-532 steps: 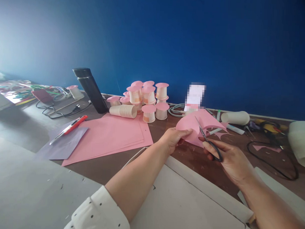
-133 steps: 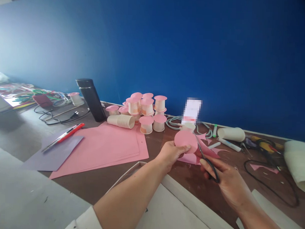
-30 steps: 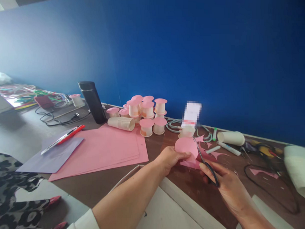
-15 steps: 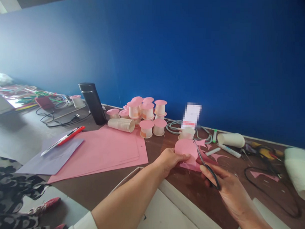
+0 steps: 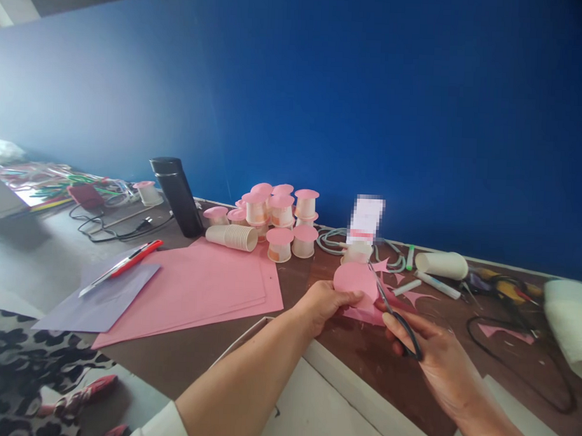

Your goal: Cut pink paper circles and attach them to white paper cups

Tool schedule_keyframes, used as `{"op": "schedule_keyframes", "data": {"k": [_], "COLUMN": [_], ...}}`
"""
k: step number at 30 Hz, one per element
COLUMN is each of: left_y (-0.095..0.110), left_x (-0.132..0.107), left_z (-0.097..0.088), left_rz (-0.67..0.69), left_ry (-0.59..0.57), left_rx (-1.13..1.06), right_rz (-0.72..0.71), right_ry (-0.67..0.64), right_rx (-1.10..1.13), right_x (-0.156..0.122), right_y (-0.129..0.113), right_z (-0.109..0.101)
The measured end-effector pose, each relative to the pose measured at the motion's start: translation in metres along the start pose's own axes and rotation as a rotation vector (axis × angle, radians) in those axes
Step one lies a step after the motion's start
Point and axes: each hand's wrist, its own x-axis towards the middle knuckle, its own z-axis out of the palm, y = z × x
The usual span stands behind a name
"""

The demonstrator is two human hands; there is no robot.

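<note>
Right there, on the tabletop point(image 5: 166, 366), someone's left hand point(image 5: 319, 305) pinches a round-edged piece of pink paper point(image 5: 353, 280), held near the stacked cups point(image 5: 277, 221), to their right. The right hand point(image 5: 434, 350) is wrapped around the scissors point(image 5: 382, 296), their blades at the paper's edge. Pink scraps point(image 5: 417, 297) lie farther right of the stacked cups; left of them I see a black flask point(image 5: 177, 198), and nearer me than the cups, pink sheets point(image 5: 212, 282).
</note>
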Motion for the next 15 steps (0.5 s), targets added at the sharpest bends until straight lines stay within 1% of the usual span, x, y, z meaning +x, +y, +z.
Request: {"op": "schedule_keyframes", "data": {"k": [8, 15], "left_y": [-0.003, -0.005], "left_x": [0.005, 0.006], "left_z": [-0.001, -0.003], "left_rz": [-0.009, 0.010], "left_ry": [0.011, -0.014], "left_rx": [-0.012, -0.057], "right_rz": [-0.049, -0.021], "right_ry": [-0.007, -0.007], "right_rx": [0.019, 0.077], "right_x": [0.002, -0.003], "right_y": [0.011, -0.002], "right_z": [-0.002, 0.001]}}
